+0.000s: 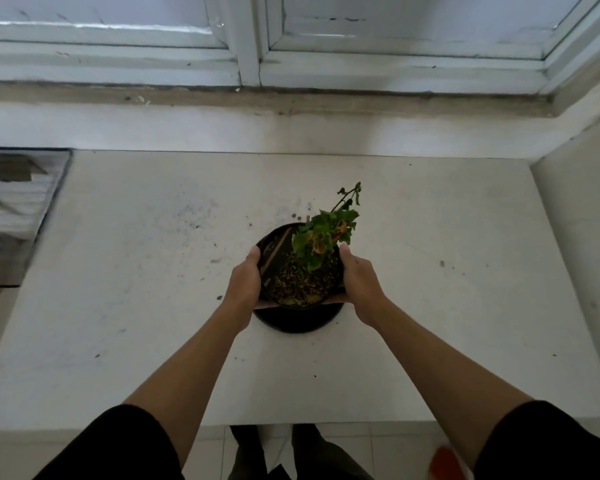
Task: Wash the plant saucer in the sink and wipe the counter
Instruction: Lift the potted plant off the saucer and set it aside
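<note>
left hand (245, 285) and right hand (359, 282) grip the black plant pot (274, 237) by its sides, fingers curled beneath. the black saucer (297, 322) lies directly under it on the soil-flecked white worktop (136, 271), well apart from the sink (11, 220).

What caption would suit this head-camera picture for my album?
Left hand and right hand grip a potted plant over its black saucer on a soil-speckled counter.

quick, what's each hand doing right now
Left hand: grips the plant pot by its side.
Right hand: grips the pot's other side.
</note>
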